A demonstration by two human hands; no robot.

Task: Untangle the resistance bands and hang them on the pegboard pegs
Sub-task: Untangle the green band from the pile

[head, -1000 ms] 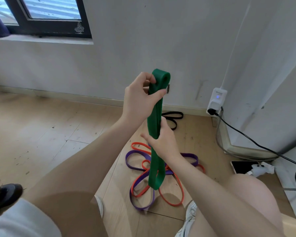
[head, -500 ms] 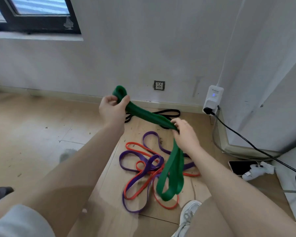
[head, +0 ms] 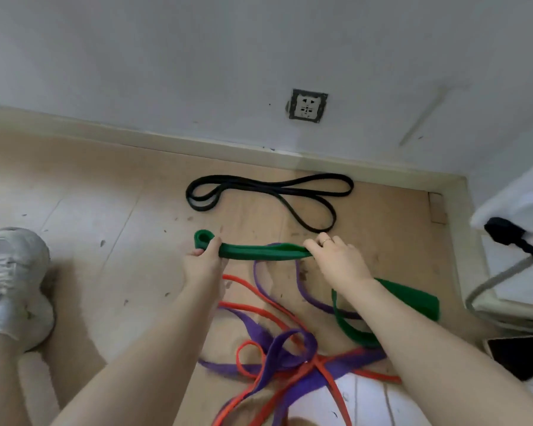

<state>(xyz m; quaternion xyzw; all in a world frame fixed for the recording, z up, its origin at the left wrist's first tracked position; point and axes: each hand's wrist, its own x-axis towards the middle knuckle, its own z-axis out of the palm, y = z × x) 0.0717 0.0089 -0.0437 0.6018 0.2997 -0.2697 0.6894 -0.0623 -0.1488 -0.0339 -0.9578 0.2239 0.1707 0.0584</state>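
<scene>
A wide green band [head: 259,252] stretches level between both hands, low over the wooden floor. My left hand [head: 205,262] grips it near its looped left end. My right hand [head: 339,259] pinches it farther right, and the rest of the band trails down behind my right forearm onto the floor. Under my arms a purple band [head: 290,348] and an orange band [head: 253,309] lie tangled together. A thin black band [head: 268,192] lies by itself near the baseboard. No pegboard is in view.
A wall socket [head: 308,106] sits above the baseboard. My white shoe [head: 11,287] rests on the floor at the left. At the right are a black plug and cable [head: 511,235], a white object and a dark phone [head: 520,352].
Both hands brought the green band down from chest height to just above the floor, stretched level; its free end now lies on the floor. The view tilted down.
</scene>
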